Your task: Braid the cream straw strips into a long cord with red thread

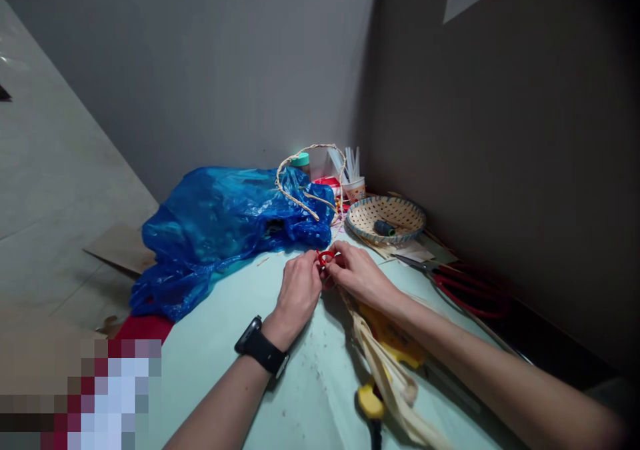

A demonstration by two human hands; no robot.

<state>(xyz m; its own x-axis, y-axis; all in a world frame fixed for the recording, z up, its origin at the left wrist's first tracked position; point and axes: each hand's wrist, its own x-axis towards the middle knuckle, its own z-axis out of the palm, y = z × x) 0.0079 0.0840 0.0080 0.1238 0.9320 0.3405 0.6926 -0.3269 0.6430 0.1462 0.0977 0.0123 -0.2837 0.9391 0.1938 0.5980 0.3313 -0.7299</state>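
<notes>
My left hand [300, 287], with a black smartwatch [257, 343] on its wrist, is closed in a pinch at the middle of the table. My right hand [357, 270] meets it there, thumb and fingers also pinched. Between the fingertips both hands grip a small red loop [327, 257]; its material is too small to make out. A pale braided cord [278, 177] arches up beyond the hands, and loose cream fibre strands [380, 363] trail from below the right hand toward me. How the cord and strands join at the fingers is hidden.
A blue plastic bag [225, 210] lies at the back left. Behind the hands stand a paper cup [354, 189] of white sticks and a woven basket [365, 227] holding a dark thread spool [385, 228]. Red-handled scissors [465, 290] and a yellow-black tool [371, 402] lie rightward.
</notes>
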